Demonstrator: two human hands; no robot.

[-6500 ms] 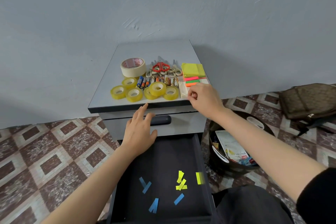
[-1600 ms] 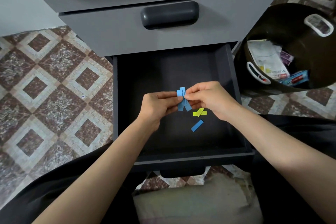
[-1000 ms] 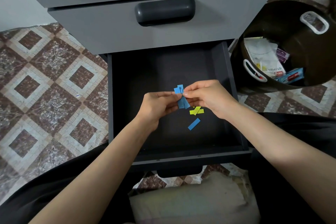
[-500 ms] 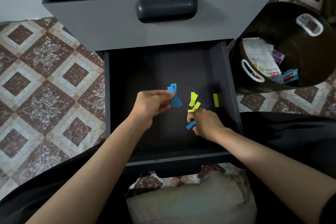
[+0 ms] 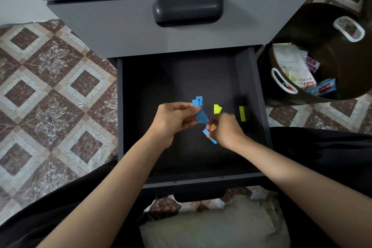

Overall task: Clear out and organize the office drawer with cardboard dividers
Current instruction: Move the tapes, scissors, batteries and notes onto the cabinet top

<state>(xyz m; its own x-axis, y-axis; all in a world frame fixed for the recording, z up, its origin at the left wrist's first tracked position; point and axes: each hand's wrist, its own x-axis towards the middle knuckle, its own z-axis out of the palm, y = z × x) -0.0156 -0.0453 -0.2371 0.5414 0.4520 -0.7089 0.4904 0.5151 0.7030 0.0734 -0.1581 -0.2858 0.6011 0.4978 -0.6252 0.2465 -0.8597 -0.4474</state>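
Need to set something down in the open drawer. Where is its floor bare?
Bare: the drawer floor's back half, and the strip along its left wall. Crowded: centre-right, where the left hand holds blue strips, the right hand pinches a lone blue strip, and yellow strips lie.

Brown diamond-patterned floor tiles (image 5: 50,86) flank a grey cabinet (image 5: 120,32) beside a dark bin (image 5: 322,26).

Open drawer (image 5: 247,86): two loose paper strips (image 5: 242,113) in it, near its right wall. Closed drawer (image 5: 120,26) just behind it, bin (image 5: 322,26) right of it, cushion (image 5: 211,229) before it.
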